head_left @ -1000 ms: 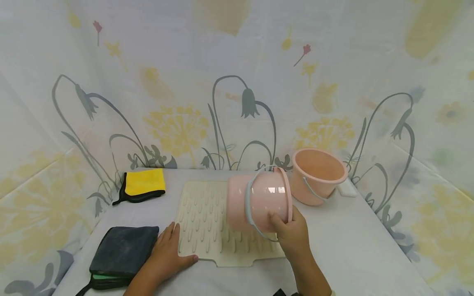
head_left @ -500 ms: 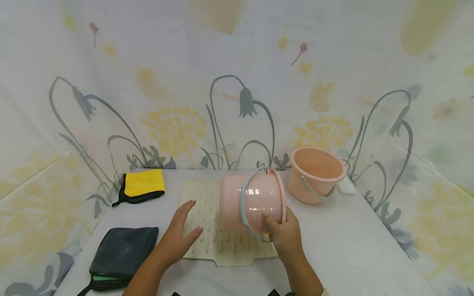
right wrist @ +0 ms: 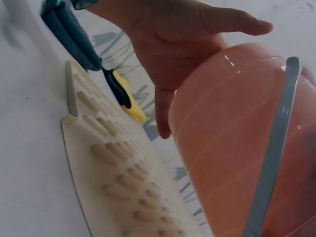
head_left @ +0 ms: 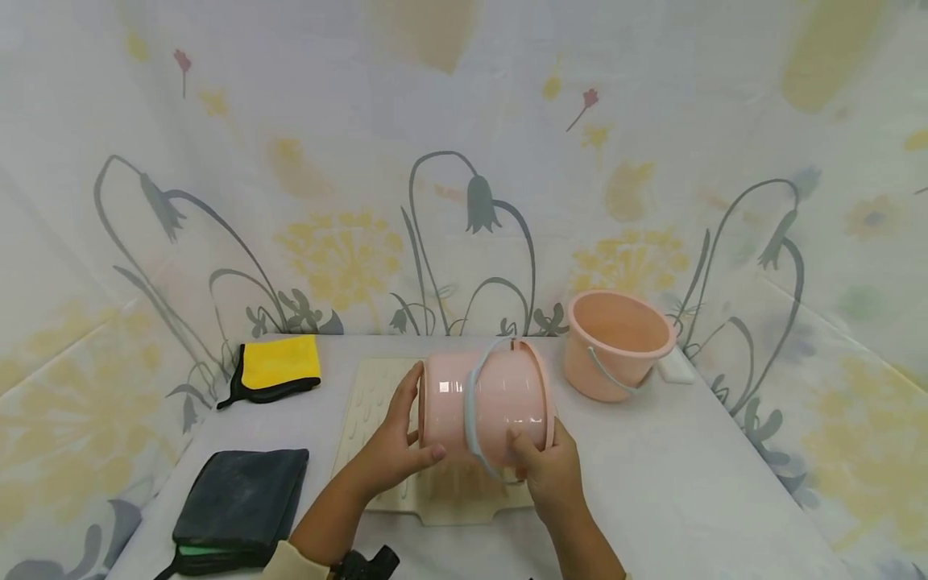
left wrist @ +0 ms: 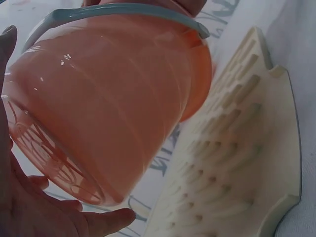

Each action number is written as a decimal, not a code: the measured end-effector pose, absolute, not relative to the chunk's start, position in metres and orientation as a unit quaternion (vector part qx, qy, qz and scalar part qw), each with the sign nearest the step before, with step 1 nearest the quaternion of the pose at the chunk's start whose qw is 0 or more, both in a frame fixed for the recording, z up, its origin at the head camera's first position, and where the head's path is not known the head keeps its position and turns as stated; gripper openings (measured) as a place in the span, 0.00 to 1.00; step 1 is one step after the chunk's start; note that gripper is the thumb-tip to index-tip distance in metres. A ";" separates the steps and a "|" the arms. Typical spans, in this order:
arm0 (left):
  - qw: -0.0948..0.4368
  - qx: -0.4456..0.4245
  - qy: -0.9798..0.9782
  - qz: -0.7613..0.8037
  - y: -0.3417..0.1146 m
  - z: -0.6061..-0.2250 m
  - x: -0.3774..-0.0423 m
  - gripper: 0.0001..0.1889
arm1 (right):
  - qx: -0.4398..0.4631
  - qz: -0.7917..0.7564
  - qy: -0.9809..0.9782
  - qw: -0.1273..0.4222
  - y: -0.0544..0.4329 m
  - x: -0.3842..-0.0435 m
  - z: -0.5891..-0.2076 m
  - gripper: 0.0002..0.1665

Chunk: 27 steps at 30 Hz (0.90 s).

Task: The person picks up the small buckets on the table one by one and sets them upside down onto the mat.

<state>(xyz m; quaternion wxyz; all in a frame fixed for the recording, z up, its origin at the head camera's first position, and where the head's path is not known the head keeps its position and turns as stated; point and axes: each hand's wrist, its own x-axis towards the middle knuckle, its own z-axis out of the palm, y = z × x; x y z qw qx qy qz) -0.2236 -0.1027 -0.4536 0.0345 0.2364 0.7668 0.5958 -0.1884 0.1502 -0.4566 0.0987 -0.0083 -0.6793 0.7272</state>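
A pink plastic bucket lies on its side in the air, its base toward the left and its mouth toward the right. My right hand grips its rim, with the thumb on the outer wall. At the base is my left hand, fingers spread and fairly straight; in the right wrist view this left hand lies against the bottom end. A grey-blue handle hangs around the bucket's body. Beneath it lies a cream washboard with raised ridges, partly hidden by the bucket and hands.
Another pink bucket stands upright at the back right, with a white block behind it. On the left are a yellow cloth with black edging and a folded dark grey cloth. A patterned curtain closes the back.
My left hand has lifted off the washboard's left edge and moved right to the bucket's base. The held bucket has shifted slightly left and toward me in my right hand.
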 end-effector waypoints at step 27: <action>0.015 0.225 0.714 0.663 -0.089 -0.467 -0.232 0.62 | 0.020 0.735 -0.673 0.078 0.150 -0.186 -0.471 0.20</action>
